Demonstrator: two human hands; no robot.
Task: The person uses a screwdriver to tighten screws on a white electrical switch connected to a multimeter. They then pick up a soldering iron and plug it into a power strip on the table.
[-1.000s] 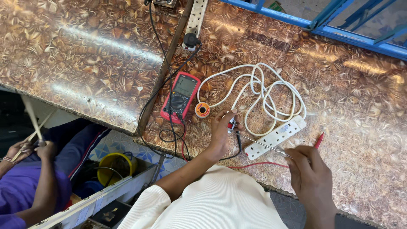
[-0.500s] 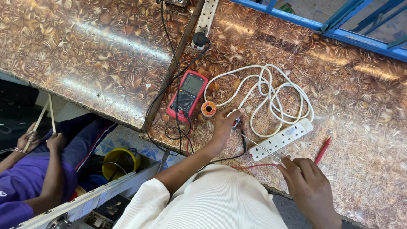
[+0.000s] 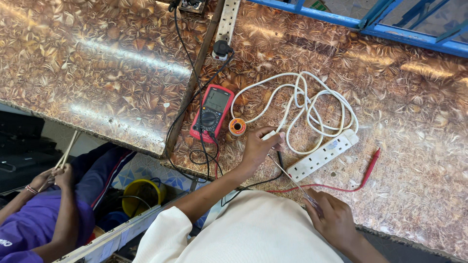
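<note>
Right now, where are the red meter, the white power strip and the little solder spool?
red meter [image 3: 213,114], head view, on its dial.
white power strip [image 3: 321,155], head view, mid-body.
solder spool [image 3: 237,127], head view, its top face.

- I'm looking down on a glossy tabletop [image 3: 97,63] patterned in brown and gold leaf shapes; daylight is glaring off it in pale streaks.
- A dark seam [image 3: 192,87] is running between its two slabs.
- A blue metal frame [image 3: 390,29] is crossing the top right corner, possibly a window grille; I can't tell for sure.
- Below the table edge, a pale patterned floor [image 3: 141,168] is showing, with a yellow bucket [image 3: 141,195] sitting on it.
- A seated person in purple [image 3: 34,229] is occupying the lower left.
</note>
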